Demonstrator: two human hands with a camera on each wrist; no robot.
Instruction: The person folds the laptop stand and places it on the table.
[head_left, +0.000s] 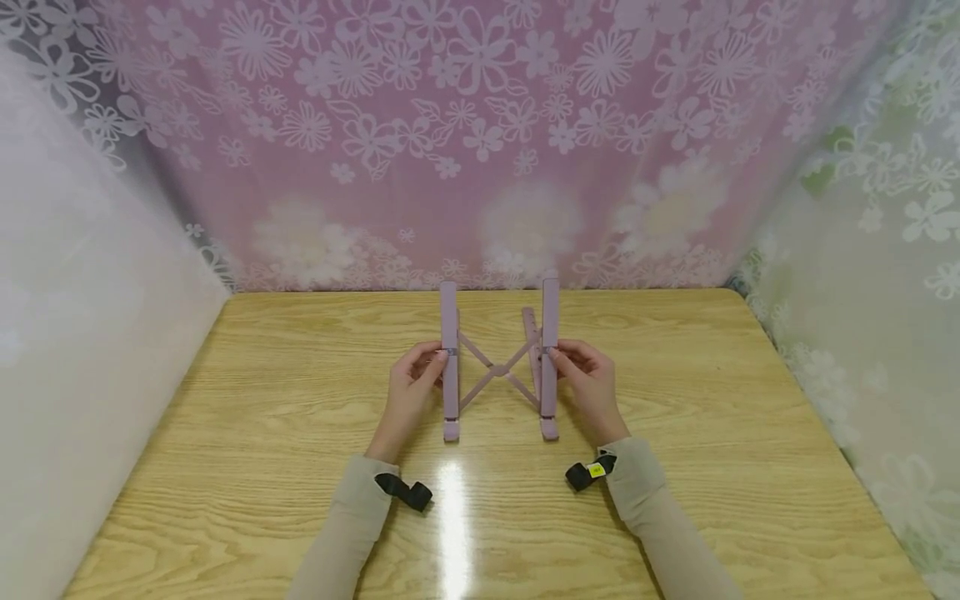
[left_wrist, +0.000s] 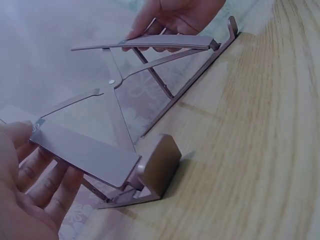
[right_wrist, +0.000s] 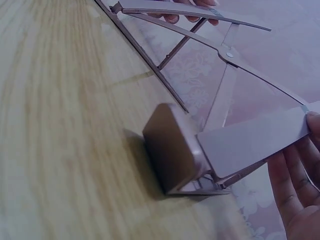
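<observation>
A pinkish-purple folding laptop stand [head_left: 498,371] stands unfolded on the table, its two long side arms joined by an X-shaped brace. My left hand [head_left: 411,383] grips the left arm at about its middle, thumb on top and fingers beneath, as the left wrist view shows on the flat arm plate [left_wrist: 95,152]. On the opposite side my right hand [head_left: 592,387] holds the right arm plate [right_wrist: 255,140] the same way. Upturned stops [left_wrist: 160,162] form the near ends of the arms. Below, the base rails [right_wrist: 145,60] and thin struts prop the arms up at a slant.
The wood-grain table [head_left: 697,383] has a rounded far corner on the right. A pink flowered curtain [head_left: 480,167] hangs behind it, and pale sheets [head_left: 97,275] close off both sides. Black straps [head_left: 405,490] are on both sleeve cuffs.
</observation>
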